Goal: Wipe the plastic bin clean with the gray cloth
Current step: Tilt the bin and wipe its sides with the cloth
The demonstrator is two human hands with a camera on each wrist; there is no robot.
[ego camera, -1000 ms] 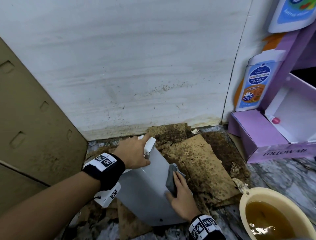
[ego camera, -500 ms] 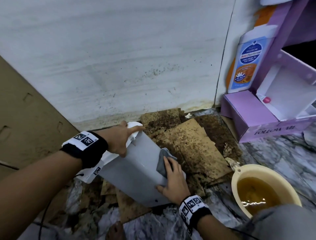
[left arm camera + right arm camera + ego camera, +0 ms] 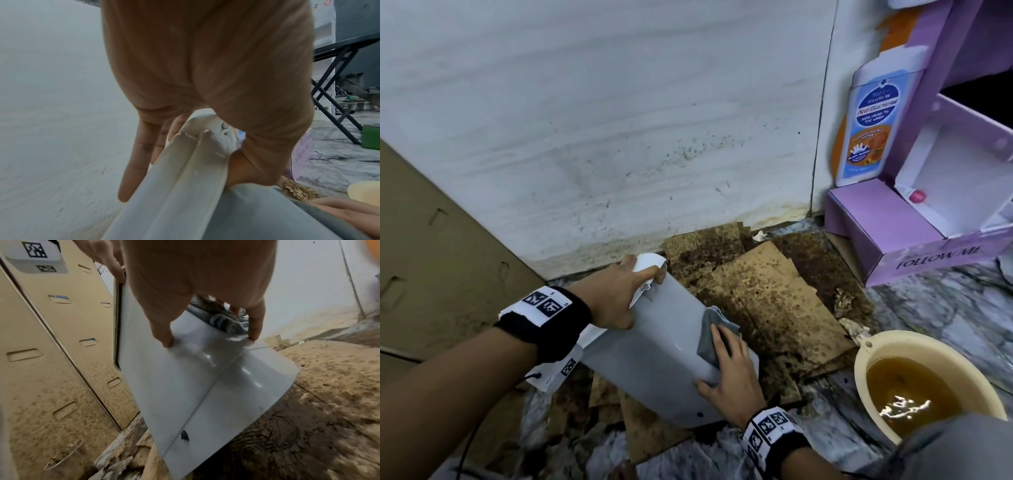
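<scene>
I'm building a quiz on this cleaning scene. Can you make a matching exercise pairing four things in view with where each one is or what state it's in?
Things:
1. gray cloth
2. plastic bin
3. cream basin
4. purple box

States:
A. holds brownish liquid
B. stands open against the wall at the right
C. tilted on the stained cardboard, its rim gripped by the left hand
D. pressed onto the bin's side under the right hand

Pairs: 1-D, 2-C, 3-A, 4-B
</scene>
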